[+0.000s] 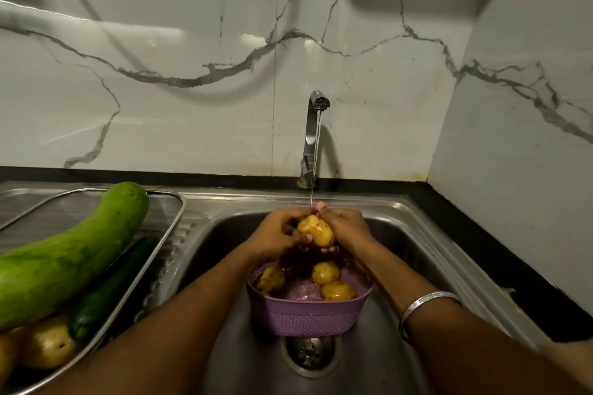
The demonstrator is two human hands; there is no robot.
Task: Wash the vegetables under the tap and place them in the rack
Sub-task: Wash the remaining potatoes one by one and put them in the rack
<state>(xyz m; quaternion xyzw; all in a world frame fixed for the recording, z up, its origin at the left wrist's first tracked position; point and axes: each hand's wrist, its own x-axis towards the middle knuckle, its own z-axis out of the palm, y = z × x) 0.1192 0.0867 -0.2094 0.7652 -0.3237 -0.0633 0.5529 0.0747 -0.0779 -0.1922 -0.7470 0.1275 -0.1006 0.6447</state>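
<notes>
Potato is held above the sink, directly under the thin stream of water falling from the tap. Left hand grips the potato's left side with curled fingers; right hand grips its right side, fingers wrapped beneath it and thumb on top. Both hands touch the potato and nearly meet at its far end, where the water lands. A silver bangle sits on the right wrist.

Below the hands, a purple basket stands in the sink, just behind the drain. Three more potatoes lie inside it, with wet foam on its floor.

Left of the sink, a metal rack rests on the draining board. It holds a large pale green gourd, a dark green cucumber lying just beside the gourd, and yellow potatoes at the near corner.
</notes>
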